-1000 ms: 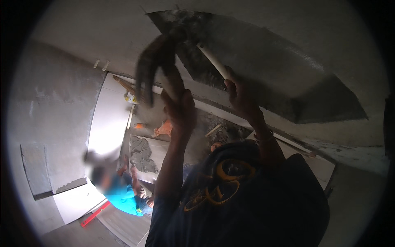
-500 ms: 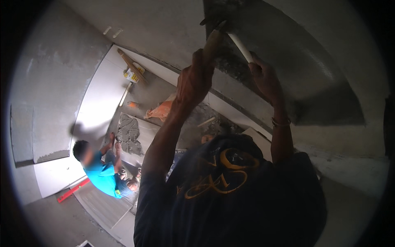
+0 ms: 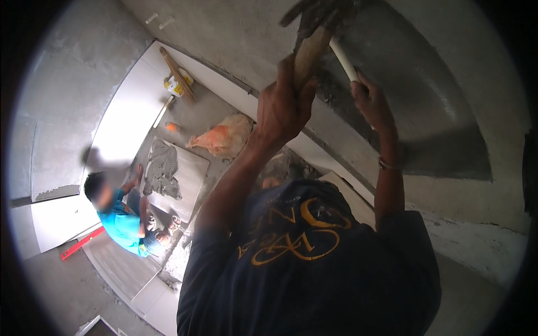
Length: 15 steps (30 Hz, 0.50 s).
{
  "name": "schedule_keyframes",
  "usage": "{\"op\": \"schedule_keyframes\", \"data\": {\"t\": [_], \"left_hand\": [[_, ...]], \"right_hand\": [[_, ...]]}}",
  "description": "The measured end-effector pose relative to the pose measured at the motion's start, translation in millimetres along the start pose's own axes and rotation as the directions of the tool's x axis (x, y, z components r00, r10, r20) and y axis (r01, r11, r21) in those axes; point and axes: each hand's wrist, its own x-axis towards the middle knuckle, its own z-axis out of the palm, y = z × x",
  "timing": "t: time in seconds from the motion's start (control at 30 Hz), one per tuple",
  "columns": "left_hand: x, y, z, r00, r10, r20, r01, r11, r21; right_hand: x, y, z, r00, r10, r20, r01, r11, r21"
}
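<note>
My left hand (image 3: 283,109) is closed round the wooden handle (image 3: 311,53) of a hammer, whose dark claw head (image 3: 314,17) is raised near the top of the view. To its right, my right hand (image 3: 372,106) grips a pale cream rod (image 3: 342,56); the rod's far end is hidden behind the hammer. Both tools are up at a darker, rough patch of wall (image 3: 420,95) with chipped material along its lower side.
Below left, a co-worker in a turquoise shirt (image 3: 120,224) crouches beside a tile spread with mortar (image 3: 162,168). An orange sack (image 3: 221,137), a white container (image 3: 174,85), wooden strips (image 3: 176,70) and a red level (image 3: 82,242) lie around. White tiles (image 3: 126,117) line the lower walls.
The hammer, low and left a second ago, has risen up and right, its head clearer than half a second ago. My right hand has shifted right. The room appears shifted as the camera moved.
</note>
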Motion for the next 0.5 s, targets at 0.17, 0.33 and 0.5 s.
{"op": "schedule_keyframes", "data": {"t": [0.17,0.33,0.5], "left_hand": [[25,-33,-3,0.96,-0.174,0.221,0.107,0.952,0.287],[19,-2,-11,0.999,-0.024,0.022,0.023,0.998,0.05],[18,-23,3,0.998,-0.024,0.051,0.014,0.984,0.18]], "right_hand": [[12,-6,-3,0.998,0.017,0.058,-0.018,1.0,0.013],[19,13,-4,0.998,0.034,0.052,-0.035,0.999,0.023],[26,6,-14,0.994,0.005,0.106,-0.006,1.0,0.009]]}}
